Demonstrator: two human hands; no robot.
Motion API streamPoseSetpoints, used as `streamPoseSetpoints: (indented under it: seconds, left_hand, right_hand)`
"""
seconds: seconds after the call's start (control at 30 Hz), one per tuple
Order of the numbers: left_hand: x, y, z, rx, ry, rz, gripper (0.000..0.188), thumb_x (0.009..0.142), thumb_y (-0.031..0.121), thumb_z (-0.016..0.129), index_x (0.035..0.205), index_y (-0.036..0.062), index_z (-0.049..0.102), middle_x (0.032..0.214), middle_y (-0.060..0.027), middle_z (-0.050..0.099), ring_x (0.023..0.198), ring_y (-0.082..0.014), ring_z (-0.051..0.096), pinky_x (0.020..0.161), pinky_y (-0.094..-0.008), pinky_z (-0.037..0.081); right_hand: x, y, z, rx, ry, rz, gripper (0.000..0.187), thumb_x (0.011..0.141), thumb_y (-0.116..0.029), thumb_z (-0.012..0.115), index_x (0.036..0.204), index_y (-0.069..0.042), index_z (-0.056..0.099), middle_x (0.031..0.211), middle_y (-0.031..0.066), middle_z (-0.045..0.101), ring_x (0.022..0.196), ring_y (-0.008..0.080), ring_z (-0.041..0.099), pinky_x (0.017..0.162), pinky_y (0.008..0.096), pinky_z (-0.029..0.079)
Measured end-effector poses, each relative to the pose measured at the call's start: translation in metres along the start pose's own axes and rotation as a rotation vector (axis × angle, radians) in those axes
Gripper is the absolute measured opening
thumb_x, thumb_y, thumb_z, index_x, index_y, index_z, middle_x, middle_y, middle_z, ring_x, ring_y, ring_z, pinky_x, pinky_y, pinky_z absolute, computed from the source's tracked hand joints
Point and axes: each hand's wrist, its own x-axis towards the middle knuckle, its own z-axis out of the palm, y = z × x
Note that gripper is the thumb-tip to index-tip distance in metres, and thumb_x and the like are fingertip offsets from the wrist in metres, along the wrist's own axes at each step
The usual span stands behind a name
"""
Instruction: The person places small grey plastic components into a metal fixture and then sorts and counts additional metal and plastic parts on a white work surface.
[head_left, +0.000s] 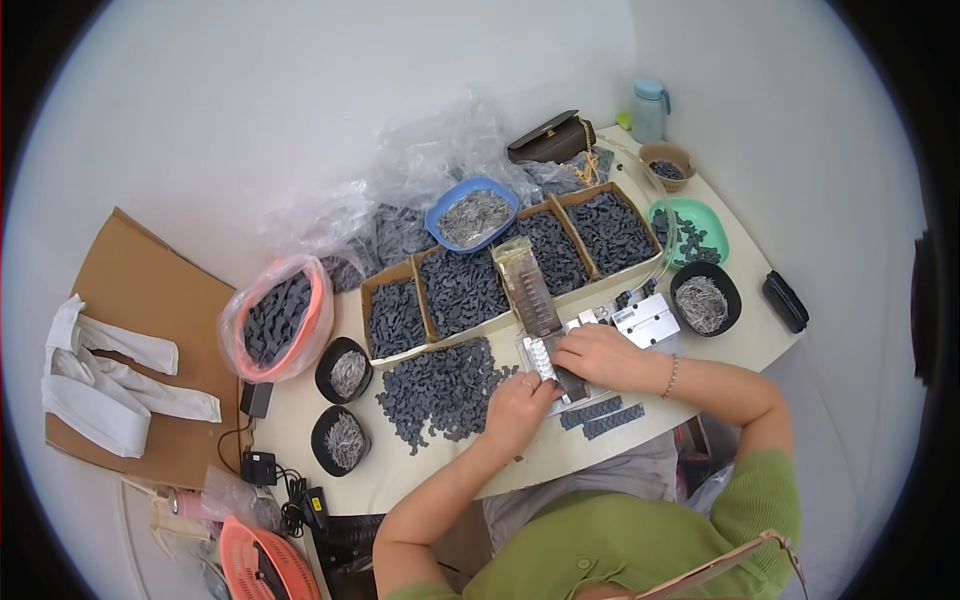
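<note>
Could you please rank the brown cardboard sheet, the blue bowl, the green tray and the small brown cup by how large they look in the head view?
1. brown cardboard sheet, clearly the largest.
2. blue bowl and green tray: they look alike, so I would not rank them.
3. small brown cup, the smallest, though it sits farthest from the camera.

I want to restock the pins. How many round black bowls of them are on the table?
3: two black bowls at the table's left edge, one above the other, and a third on the right by the green tray.
</note>
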Motion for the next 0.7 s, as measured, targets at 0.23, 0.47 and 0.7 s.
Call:
streamPoseSetpoints:
  seconds: [0.23,0.47,0.7]
  left_hand:
    - [-0.015,0.025,-0.015,0.279,-0.227,-0.051,0.042,0.079,0.034,0.071,0.108,0.0054,0.068,0.052,-0.0003,0.052,0.047,-0.0162,0.053,0.044,-0.0304,0.043]
    - [-0.017,-0.010,-0.032,-0.026,-0.052,-0.122,0.025,0.077,0.022,0.072,0.096,0.0064,0.069,0.066,-0.0048,0.059,0.061,-0.0246,0.058,0.053,-0.0330,0.046]
    - [-0.017,-0.050,-0.043,0.156,-0.105,-0.389,0.014,0.072,0.014,0.075,0.078,0.0065,0.064,0.084,-0.0075,0.054,0.085,-0.0276,0.053,0.072,-0.0387,0.040]
  right_hand:
    - [0.000,-0.009,0.010,-0.008,0.043,0.029,0.012,0.072,-0.012,0.059,0.080,-0.003,0.059,0.080,0.0076,0.056,0.079,0.0233,0.057,0.068,0.0340,0.049]
    - [-0.003,-0.040,0.002,-0.187,0.011,-0.060,0.016,0.069,-0.012,0.058,0.080,-0.001,0.061,0.080,0.0063,0.054,0.078,0.0216,0.054,0.066,0.0305,0.046]
    - [0.018,-0.028,-0.007,-0.114,-0.135,-0.015,0.014,0.075,-0.010,0.057,0.085,-0.004,0.065,0.084,0.0059,0.058,0.086,0.0227,0.055,0.071,0.0328,0.045]
